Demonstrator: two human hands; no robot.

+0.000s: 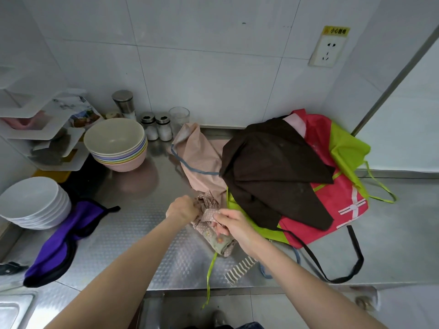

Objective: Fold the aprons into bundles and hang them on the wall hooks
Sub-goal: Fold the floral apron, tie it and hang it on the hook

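A rolled bundle of dotted, flower-printed apron (219,243) lies on the steel counter (142,233) in front of me. My left hand (183,208) grips its far, bunched end. My right hand (231,225) pinches a dotted strap wrapped over the bundle. To the right lies a heap of aprons: a dark brown one (273,169) on top, a red one (337,205) and a lime green one (346,150) beneath. A beige apron (199,157) with blue trim stretches toward the wall. A purple apron (64,241) lies at the left. No wall hooks are in view.
Stacked pastel bowls (116,143) and white plates (33,200) stand at the left, with a white shelf rack (40,129) behind. Shakers (156,125) and a glass (179,117) line the back wall. A sink corner (14,309) shows bottom left. A striped strap (240,269) nears the counter's front edge.
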